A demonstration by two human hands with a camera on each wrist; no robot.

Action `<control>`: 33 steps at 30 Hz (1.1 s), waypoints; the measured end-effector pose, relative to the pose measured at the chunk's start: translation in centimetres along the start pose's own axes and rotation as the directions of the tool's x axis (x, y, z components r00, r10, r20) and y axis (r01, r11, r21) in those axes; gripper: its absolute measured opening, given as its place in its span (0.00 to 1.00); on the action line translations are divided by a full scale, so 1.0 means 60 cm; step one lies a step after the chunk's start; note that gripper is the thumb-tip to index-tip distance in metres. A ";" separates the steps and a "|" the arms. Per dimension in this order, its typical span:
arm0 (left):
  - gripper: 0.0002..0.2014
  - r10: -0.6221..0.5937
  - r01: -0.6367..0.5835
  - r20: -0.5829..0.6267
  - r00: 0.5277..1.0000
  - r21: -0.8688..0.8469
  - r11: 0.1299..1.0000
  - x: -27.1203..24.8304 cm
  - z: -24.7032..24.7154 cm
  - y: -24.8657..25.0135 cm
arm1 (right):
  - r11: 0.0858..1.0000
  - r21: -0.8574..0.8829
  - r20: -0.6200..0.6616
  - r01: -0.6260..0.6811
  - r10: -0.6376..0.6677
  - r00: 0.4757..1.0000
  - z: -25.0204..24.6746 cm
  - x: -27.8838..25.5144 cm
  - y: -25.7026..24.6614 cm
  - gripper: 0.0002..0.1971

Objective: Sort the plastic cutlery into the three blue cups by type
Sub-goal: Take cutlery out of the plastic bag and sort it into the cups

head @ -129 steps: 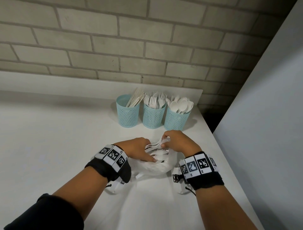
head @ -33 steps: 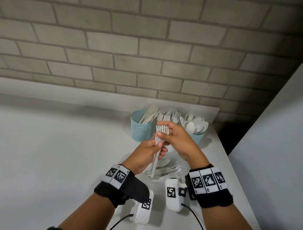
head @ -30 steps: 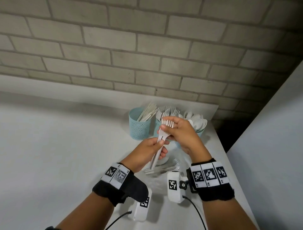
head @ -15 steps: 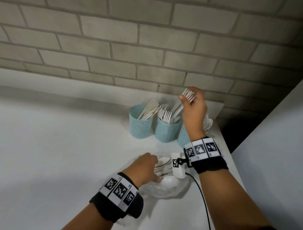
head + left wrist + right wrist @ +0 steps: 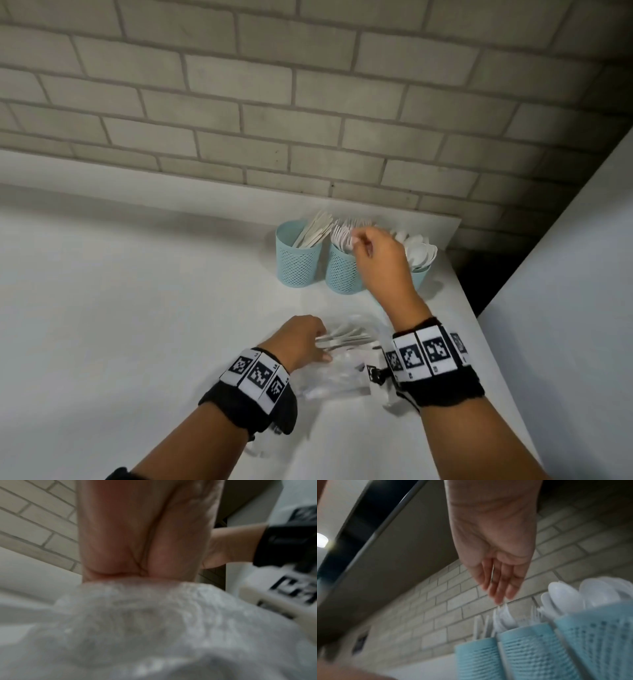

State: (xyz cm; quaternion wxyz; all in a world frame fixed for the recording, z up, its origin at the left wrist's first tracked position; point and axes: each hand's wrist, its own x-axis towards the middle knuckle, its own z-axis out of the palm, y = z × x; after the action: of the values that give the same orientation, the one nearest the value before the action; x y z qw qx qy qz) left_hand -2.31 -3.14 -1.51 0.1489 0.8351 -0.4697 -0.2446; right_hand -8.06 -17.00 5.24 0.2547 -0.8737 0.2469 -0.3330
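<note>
**Three blue cups at the wall, loose cutlery near the desk's front**

Head view: a pale brick wall [image 5: 308,102] backs a white desk [image 5: 120,291]; three blue mesh cups stand touching in a row at its far edge; the left cup [image 5: 296,263] holds flat white knives [image 5: 313,231], the middle cup [image 5: 342,274] holds forks [image 5: 344,233], the right cup [image 5: 420,275], partly hidden, holds spoons [image 5: 419,251]; the right hand [image 5: 383,263] hangs over the middle cup, fingers [image 5: 354,241] slack at the fork tips, holding nothing; the left hand [image 5: 301,339] rests on a small heap of loose cutlery [image 5: 346,337] lying on a clear plastic bag [image 5: 329,377], whether its fingers grip any piece I cannot tell.

Left wrist view: blurred; the palm [image 5: 145,534] presses down on crinkled clear plastic [image 5: 137,628].

Right wrist view: the right hand's fingers [image 5: 501,582] point straight down, relaxed and empty, just above fork tines [image 5: 503,615] in the middle cup [image 5: 527,649]; spoon bowls [image 5: 565,595] crowd the cup at right [image 5: 599,635]; knife handles [image 5: 481,626] rise from the cup at left [image 5: 476,658].
</note>
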 end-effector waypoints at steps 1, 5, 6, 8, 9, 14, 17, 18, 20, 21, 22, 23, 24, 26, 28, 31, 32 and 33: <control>0.25 -0.005 0.005 -0.003 1.000 0.000 1.000 0.000 0.001 0.000 | 1.000 -0.002 0.113 -0.015 0.016 0.994 -0.004 -0.017 -0.004 0.10; 0.22 -0.016 0.016 0.017 1.000 0.013 1.000 -0.001 0.006 0.001 | 0.992 0.051 0.358 -0.113 0.087 0.929 -0.021 -0.055 -0.004 0.11; 0.21 -0.020 0.020 0.015 1.000 0.007 1.000 0.001 0.007 0.001 | 0.990 0.044 0.391 -0.135 0.108 0.914 -0.025 -0.062 -0.001 0.11; 0.20 -0.027 0.027 0.007 1.000 0.002 1.000 0.003 0.011 -0.001 | 0.987 -0.033 0.463 -0.160 0.157 0.872 -0.029 -0.075 0.012 0.11; 0.19 -0.028 0.028 0.002 1.000 0.003 1.000 0.005 0.013 -0.001 | 0.983 -0.079 0.492 -0.167 0.184 0.851 -0.030 -0.082 0.019 0.10; 0.16 -0.025 0.025 -0.013 1.000 0.009 1.000 0.012 0.020 -0.005 | 0.968 -0.172 0.558 -0.181 0.247 0.792 -0.030 -0.114 0.045 0.09; 0.15 -0.012 0.012 -0.012 1.000 -0.006 1.000 0.014 0.021 -0.008 | 0.955 -0.219 0.529 -0.200 0.288 0.798 -0.027 -0.126 0.053 0.10; 0.15 -0.007 0.007 -0.011 1.000 -0.008 1.000 0.014 0.020 -0.009 | 0.952 -0.214 0.515 -0.218 0.299 0.803 -0.026 -0.129 0.055 0.10; 0.14 0.002 -0.002 -0.010 1.000 -0.007 1.000 0.013 0.019 -0.010 | 0.947 -0.201 0.503 -0.250 0.318 0.804 -0.028 -0.137 0.057 0.10; 0.13 0.004 -0.004 -0.009 1.000 -0.010 1.000 0.013 0.019 -0.011 | 0.944 -0.198 0.502 -0.263 0.328 0.800 -0.030 -0.141 0.059 0.10; 0.13 0.004 -0.004 -0.006 1.000 -0.016 1.000 0.012 0.018 -0.011 | 0.940 -0.200 0.501 -0.275 0.339 0.796 -0.031 -0.145 0.060 0.11; 0.12 0.002 -0.002 -0.006 1.000 -0.021 1.000 0.011 0.018 -0.010 | 0.937 -0.204 0.499 -0.283 0.349 0.794 -0.033 -0.147 0.061 0.12; 0.13 -0.002 0.001 -0.007 1.000 -0.025 1.000 0.010 0.018 -0.011 | 0.935 -0.207 0.497 -0.289 0.355 0.792 -0.035 -0.149 0.062 0.13; 0.12 0.000 -0.001 -0.017 1.000 -0.050 0.999 0.010 0.017 -0.011 | 0.932 -0.196 0.497 -0.304 0.362 0.789 -0.036 -0.150 0.063 0.14; 0.11 0.007 -0.009 -0.028 1.000 -0.077 0.997 0.009 0.014 -0.012 | 0.931 -0.181 0.507 -0.317 0.365 0.781 -0.037 -0.152 0.063 0.15; 0.10 0.019 -0.022 -0.023 1.000 -0.139 0.990 0.008 0.008 -0.014 | 0.927 -0.176 0.525 -0.332 0.374 0.765 -0.037 -0.153 0.064 0.17; 0.08 0.022 -0.024 -0.011 1.000 -0.189 0.982 0.007 0.006 -0.014 | 0.925 -0.178 0.530 -0.335 0.377 0.759 -0.038 -0.153 0.065 0.18; 0.07 0.029 -0.026 0.006 1.000 -0.249 0.968 0.005 0.004 -0.013 | 0.924 -0.175 0.536 -0.341 0.380 0.754 -0.038 -0.152 0.066 0.19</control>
State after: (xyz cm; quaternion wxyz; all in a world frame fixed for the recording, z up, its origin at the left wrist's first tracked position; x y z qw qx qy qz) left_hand -1.73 -2.97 -2.16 0.2535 0.8021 -0.4476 -0.3033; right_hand -16.73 -15.13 0.12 0.3458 -0.8762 0.3357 0.0016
